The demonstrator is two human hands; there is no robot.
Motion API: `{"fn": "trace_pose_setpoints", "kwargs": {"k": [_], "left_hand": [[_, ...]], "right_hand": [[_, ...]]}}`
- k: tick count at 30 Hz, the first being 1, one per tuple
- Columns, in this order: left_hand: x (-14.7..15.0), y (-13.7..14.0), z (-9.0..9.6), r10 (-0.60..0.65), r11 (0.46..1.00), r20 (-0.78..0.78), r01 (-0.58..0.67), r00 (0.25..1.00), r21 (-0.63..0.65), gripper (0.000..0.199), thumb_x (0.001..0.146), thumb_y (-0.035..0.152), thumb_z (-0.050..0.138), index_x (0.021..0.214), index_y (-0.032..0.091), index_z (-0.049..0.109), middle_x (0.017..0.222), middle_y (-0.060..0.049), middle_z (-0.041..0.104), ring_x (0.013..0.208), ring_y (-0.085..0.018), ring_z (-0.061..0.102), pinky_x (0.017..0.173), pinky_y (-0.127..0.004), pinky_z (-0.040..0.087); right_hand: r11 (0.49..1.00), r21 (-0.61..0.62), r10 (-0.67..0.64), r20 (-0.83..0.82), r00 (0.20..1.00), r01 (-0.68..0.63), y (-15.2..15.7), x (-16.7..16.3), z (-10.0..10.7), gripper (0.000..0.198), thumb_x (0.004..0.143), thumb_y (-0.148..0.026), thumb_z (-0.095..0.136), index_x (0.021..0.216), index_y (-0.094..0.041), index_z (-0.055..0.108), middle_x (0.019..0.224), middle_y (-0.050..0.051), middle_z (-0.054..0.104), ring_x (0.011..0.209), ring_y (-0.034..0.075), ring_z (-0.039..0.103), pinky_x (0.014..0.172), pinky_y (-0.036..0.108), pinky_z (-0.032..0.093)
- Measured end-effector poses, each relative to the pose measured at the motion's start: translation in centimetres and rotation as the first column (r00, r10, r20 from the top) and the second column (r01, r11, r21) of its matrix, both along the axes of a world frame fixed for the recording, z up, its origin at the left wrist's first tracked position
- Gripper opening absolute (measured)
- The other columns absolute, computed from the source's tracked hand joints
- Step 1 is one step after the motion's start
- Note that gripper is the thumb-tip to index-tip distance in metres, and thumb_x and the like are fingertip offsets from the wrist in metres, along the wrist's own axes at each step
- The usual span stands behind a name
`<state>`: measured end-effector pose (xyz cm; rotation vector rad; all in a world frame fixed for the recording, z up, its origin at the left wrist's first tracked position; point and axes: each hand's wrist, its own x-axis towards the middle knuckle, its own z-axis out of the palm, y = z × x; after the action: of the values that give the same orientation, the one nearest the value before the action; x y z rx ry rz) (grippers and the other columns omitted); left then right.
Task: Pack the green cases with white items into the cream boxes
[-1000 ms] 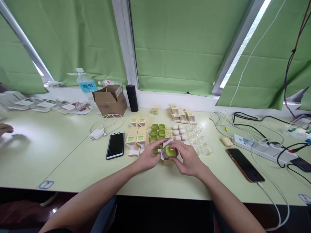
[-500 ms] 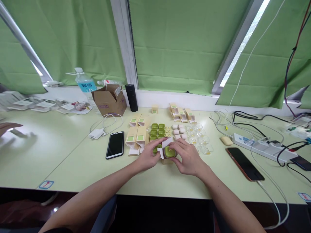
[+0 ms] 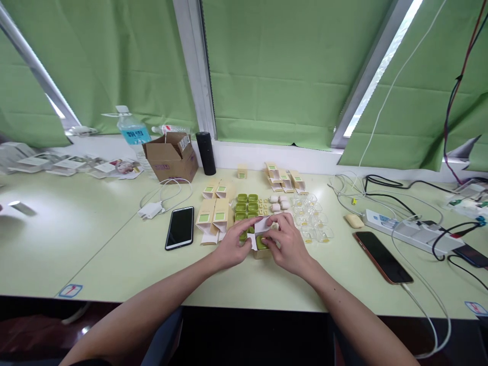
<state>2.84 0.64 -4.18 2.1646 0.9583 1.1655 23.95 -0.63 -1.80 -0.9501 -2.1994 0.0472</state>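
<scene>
A small beige carton [image 3: 262, 253] with white inner flaps stands upright at the table's front middle. Down in its mouth sits a green square container [image 3: 261, 243]. My left hand [image 3: 234, 246] grips the carton from the left, thumb by a side flap. My right hand [image 3: 288, 243] is closed over the carton's right side, its fingers bent at the rear flap and the container's edge. Just behind are green square trays [image 3: 241, 207] in two columns, tiny yellowish pieces [image 3: 263, 206], whitish rounded pieces [image 3: 284, 205] and clear plastic cups [image 3: 322, 234].
Beige cartons [image 3: 206, 216] stand left of the trays; more cartons [image 3: 285, 179] lie behind. A phone [image 3: 180, 227] and charger [image 3: 151, 210] lie left, another phone [image 3: 383, 256] and a power strip [image 3: 412, 231] right. A cardboard box [image 3: 171, 160] and black cylinder [image 3: 206, 152] stand at the back.
The green container has gone from my right fingers above the carton down into it. My right hand has shifted to the rear flap. A person's hand at the far left has mostly left view.
</scene>
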Motion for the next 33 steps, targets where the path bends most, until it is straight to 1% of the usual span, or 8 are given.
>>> {"fn": "trace_pose_setpoints", "kwargs": {"k": [5, 11, 16, 20, 23, 27, 30, 33], "left_hand": [[-0.1, 0.1, -0.1, -0.002, 1.000, -0.009, 0.002, 1.000, -0.001, 0.068, 0.080, 0.003, 0.051, 0.144, 0.025, 0.057, 0.139, -0.008, 0.068, 0.128, -0.026, 0.064, 0.112, -0.047, 0.051], [-0.1, 0.1, -0.2, -0.015, 1.000, 0.000, 0.015, 1.000, -0.008, 0.068, 0.080, 0.003, 0.051, 0.145, 0.025, 0.057, 0.139, -0.008, 0.068, 0.128, -0.026, 0.063, 0.113, -0.047, 0.051], [-0.2, 0.1, -0.1, -0.029, 0.997, 0.030, 0.031, 0.999, -0.064, 0.069, 0.080, 0.004, 0.049, 0.145, 0.025, 0.057, 0.142, -0.008, 0.066, 0.132, -0.025, 0.061, 0.114, -0.045, 0.051], [-0.3, 0.1, 0.0, -0.036, 0.989, 0.043, 0.041, 0.998, -0.140, 0.069, 0.079, 0.003, 0.049, 0.144, 0.025, 0.059, 0.144, -0.006, 0.065, 0.136, -0.025, 0.059, 0.116, -0.045, 0.050], [-0.4, 0.2, 0.0, -0.052, 0.981, 0.086, 0.067, 0.995, -0.183, 0.067, 0.081, 0.005, 0.049, 0.143, 0.026, 0.060, 0.144, -0.005, 0.066, 0.136, -0.025, 0.059, 0.117, -0.047, 0.048], [-0.5, 0.5, 0.0, -0.082, 0.961, 0.157, 0.120, 0.984, -0.249, 0.053, 0.089, 0.010, 0.047, 0.137, 0.025, 0.065, 0.141, -0.007, 0.067, 0.135, -0.027, 0.060, 0.117, -0.047, 0.047], [-0.2, 0.4, -0.1, -0.062, 0.965, 0.144, 0.096, 0.988, -0.243, 0.047, 0.091, 0.014, 0.050, 0.135, 0.025, 0.064, 0.137, -0.008, 0.068, 0.131, -0.027, 0.061, 0.115, -0.045, 0.048], [0.1, 0.1, 0.0, -0.022, 0.977, 0.101, 0.043, 0.995, -0.210, 0.037, 0.092, 0.019, 0.058, 0.128, 0.025, 0.063, 0.128, -0.008, 0.069, 0.123, -0.027, 0.062, 0.109, -0.044, 0.049]], "right_hand": [[0.997, -0.073, -0.042, -0.027, 0.999, 0.040, 0.3, 0.0, -0.3, 0.015, 0.086, -0.012, 0.069, 0.079, -0.023, 0.076, 0.098, 0.009, 0.054, 0.096, 0.027, 0.048, 0.074, 0.043, 0.053], [0.991, -0.127, -0.049, -0.062, 0.997, 0.041, 0.2, -0.2, -0.2, 0.013, 0.086, -0.015, 0.070, 0.080, -0.024, 0.077, 0.093, 0.008, 0.051, 0.094, 0.027, 0.047, 0.073, 0.042, 0.052], [0.993, -0.099, -0.093, -0.295, 0.951, 0.066, 0.4, 0.5, 0.6, 0.013, 0.092, -0.017, 0.061, 0.086, -0.025, 0.070, 0.089, 0.006, 0.055, 0.092, 0.025, 0.052, 0.079, 0.042, 0.051], [0.977, -0.192, -0.168, -0.408, 0.897, 0.096, 0.9, 1.0, 0.7, 0.007, 0.090, -0.018, 0.059, 0.091, -0.024, 0.061, 0.087, 0.003, 0.058, 0.080, 0.020, 0.052, 0.069, 0.035, 0.046], [0.954, -0.298, -0.165, -0.440, 0.883, 0.030, 1.0, 0.9, 0.2, 0.017, 0.086, -0.017, 0.057, 0.101, -0.024, 0.056, 0.086, 0.001, 0.056, 0.077, 0.019, 0.052, 0.065, 0.032, 0.044], [0.901, -0.422, -0.114, -0.443, 0.889, -0.095, 1.1, 0.7, -0.5, 0.037, 0.080, -0.012, 0.054, 0.113, -0.026, 0.050, 0.093, 0.001, 0.053, 0.082, 0.018, 0.052, 0.067, 0.030, 0.045], [0.867, -0.481, -0.110, -0.443, 0.890, -0.132, 1.1, 0.5, -0.8, 0.044, 0.077, -0.011, 0.054, 0.117, -0.027, 0.047, 0.096, 0.001, 0.050, 0.083, 0.018, 0.051, 0.068, 0.030, 0.045], [0.847, -0.512, -0.120, -0.444, 0.888, -0.142, 1.1, 0.4, -0.9, 0.045, 0.078, -0.013, 0.055, 0.119, -0.028, 0.046, 0.097, 0.001, 0.048, 0.085, 0.018, 0.051, 0.068, 0.030, 0.045]]}}
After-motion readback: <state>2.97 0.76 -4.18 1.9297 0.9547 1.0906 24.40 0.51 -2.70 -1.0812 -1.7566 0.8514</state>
